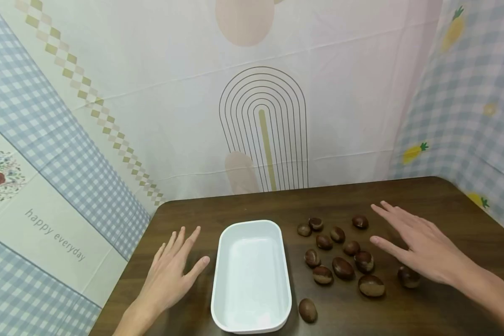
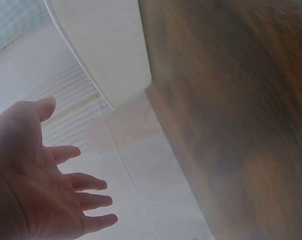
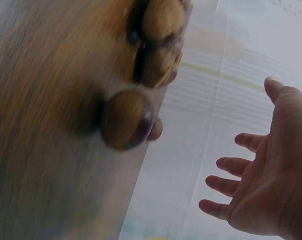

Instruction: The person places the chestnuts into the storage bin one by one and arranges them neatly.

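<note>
A white rectangular dish [image 1: 252, 275] with rounded corners stands on the table, and its inside is bare. To its right lie several brown chestnuts [image 1: 343, 269] in a loose scatter, with one chestnut [image 1: 308, 310] close by the dish's lower right side. My left hand [image 1: 170, 275] hovers left of the dish, fingers stretched out and holding nothing. Over the right side of the chestnuts is my right hand [image 1: 422, 242], fingers extended and thumb apart, also holding nothing. In the right wrist view a chestnut [image 3: 126, 120] shows large beside the right hand [image 3: 270, 170].
The dark wooden table [image 1: 193, 217] has rounded back corners. Behind it hangs a white printed cloth [image 1: 185, 140] with an arch pattern. Blue checked cloth [image 1: 479, 135] hangs at the right, and a cloth lettered "happy everyday" [image 1: 54, 233] is at the left.
</note>
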The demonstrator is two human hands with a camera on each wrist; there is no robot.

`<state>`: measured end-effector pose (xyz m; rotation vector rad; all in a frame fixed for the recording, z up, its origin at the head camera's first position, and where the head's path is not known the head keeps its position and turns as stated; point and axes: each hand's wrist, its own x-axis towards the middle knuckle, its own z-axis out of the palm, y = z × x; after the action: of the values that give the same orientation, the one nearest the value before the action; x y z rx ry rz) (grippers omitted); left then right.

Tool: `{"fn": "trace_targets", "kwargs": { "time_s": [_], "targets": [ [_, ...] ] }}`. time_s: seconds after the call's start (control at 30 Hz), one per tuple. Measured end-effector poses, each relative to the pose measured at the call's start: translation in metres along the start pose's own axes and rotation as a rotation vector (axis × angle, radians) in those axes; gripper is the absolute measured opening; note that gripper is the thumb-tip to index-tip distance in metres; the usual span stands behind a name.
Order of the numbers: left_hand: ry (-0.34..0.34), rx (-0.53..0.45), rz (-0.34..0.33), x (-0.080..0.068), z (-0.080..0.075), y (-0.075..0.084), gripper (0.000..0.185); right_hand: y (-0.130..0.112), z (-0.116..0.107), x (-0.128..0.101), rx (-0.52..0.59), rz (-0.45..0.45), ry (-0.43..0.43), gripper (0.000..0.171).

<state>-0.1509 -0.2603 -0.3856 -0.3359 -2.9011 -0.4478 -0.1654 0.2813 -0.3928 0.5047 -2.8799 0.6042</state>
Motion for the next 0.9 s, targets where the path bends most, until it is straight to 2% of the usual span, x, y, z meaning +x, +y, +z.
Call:
{"fn": "trace_targets", "kwargs": {
  "time_s": [0.2,0.47,0.63,0.9],
  "targets": [
    [0.037,-0.026,0.054,-0.001,0.0,0.011,0.075,-0.029,0.006,0.001,0.089,-0.07,0.036,0.076],
    [0.101,-0.032,0.14,-0.004,0.009,0.024,0.073,-0.068,0.017,-0.006,0.235,-0.081,0.019,0.068],
    [0.088,-0.043,0.161,-0.009,0.017,0.032,0.073,-0.083,0.03,-0.007,0.279,-0.152,0.03,0.057],
    [0.041,-0.037,0.166,-0.019,0.027,0.04,0.073,-0.093,0.053,-0.008,0.439,-0.246,-0.054,0.044]
  ]
}}
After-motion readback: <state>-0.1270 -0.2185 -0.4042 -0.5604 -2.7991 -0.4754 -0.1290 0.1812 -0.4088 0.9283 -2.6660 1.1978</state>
